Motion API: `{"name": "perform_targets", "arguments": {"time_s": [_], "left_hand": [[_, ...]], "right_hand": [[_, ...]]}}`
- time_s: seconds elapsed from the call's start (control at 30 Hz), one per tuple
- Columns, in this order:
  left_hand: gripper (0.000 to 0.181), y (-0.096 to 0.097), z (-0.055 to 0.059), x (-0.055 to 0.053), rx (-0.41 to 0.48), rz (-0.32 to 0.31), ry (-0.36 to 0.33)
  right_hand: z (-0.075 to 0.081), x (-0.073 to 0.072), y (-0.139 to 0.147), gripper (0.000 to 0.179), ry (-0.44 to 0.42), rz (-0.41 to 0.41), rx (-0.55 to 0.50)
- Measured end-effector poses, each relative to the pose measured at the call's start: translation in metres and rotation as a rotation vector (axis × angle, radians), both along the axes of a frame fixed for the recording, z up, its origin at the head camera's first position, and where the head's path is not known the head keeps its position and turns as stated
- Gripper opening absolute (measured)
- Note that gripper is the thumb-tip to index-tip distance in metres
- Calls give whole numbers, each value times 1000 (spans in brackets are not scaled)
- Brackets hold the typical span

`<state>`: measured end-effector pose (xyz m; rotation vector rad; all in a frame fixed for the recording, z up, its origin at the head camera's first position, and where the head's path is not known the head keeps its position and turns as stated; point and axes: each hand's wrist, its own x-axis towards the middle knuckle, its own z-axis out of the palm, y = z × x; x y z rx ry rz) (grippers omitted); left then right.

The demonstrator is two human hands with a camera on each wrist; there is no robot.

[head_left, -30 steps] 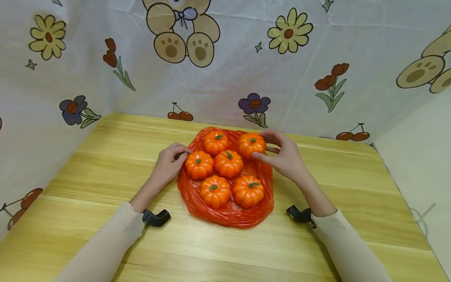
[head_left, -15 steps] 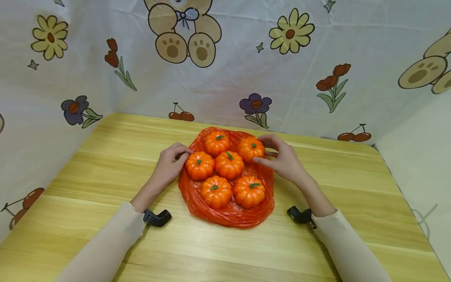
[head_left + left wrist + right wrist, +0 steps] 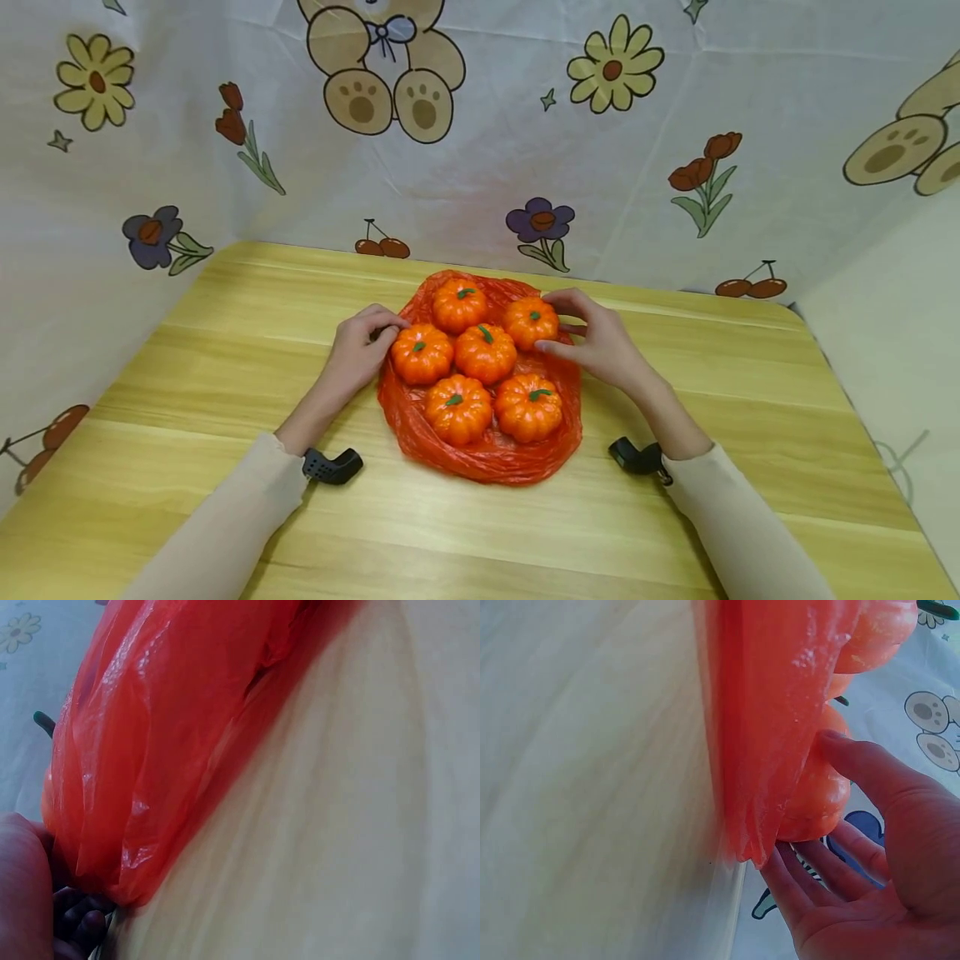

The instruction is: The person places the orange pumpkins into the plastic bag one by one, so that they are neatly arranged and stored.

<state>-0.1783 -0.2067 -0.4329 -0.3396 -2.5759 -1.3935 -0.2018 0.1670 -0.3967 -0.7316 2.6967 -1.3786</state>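
Note:
A red plastic bag [image 3: 487, 462] lies spread open on the table, with several small orange pumpkins with green stems inside it. My left hand [image 3: 363, 343] pinches the bag's left rim beside the left pumpkin [image 3: 422, 354]; in the left wrist view, its fingers are partly hidden by the bag [image 3: 150, 742]. At the bag's far right, my right hand [image 3: 603, 337] holds a pumpkin [image 3: 530, 322], thumb on the near side and fingers round the outer side. The right wrist view shows the thumb against that pumpkin [image 3: 817, 795] and the fingers next to the bag's edge.
The wooden table [image 3: 480, 542] extends on all sides of the bag. Behind it hangs a white cloth [image 3: 480, 183] printed with bears and flowers. Black wrist devices [image 3: 333, 465] sit on both wrists.
My right hand has moved the far-right pumpkin slightly down and left, closer to the central pumpkin. The left hand stays at the bag's rim.

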Motion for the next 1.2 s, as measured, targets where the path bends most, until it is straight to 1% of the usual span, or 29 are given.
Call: {"name": "perform_targets", "arguments": {"time_s": [0.1, 0.2, 0.4, 0.53, 0.73, 0.87, 0.97, 1.03, 1.1, 1.2], "left_hand": [[23, 0, 0, -1, 10, 4, -6], [23, 2, 0, -5, 20, -5, -5], [24, 13, -2, -16, 30, -19, 11], [24, 19, -3, -20, 40, -16, 8], [23, 23, -1, -21, 46, -13, -11], [22, 22, -2, -19, 41, -12, -12], [23, 23, -4, -17, 58, -8, -12], [25, 24, -6, -15, 80, -7, -2], [27, 25, -7, -13, 97, -9, 14], [31, 22, -10, -10, 92, -1, 58]], "right_hand": [[0, 0, -1, 63, -2, 3, -1], [0, -1, 0, 63, -4, 2, -5], [0, -7, 7, 63, -3, -13, -8], [0, -12, 14, 62, -15, -32, -8], [-1, -17, 18, 61, -31, -35, -8], [-1, -15, 17, 68, -39, -40, -3], [1, -10, 20, 69, -29, -75, -11], [2, -6, 26, 67, -12, -119, -15], [4, -2, 34, 65, 9, -172, -4], [8, 5, 49, 68, 26, -233, 42]]}}
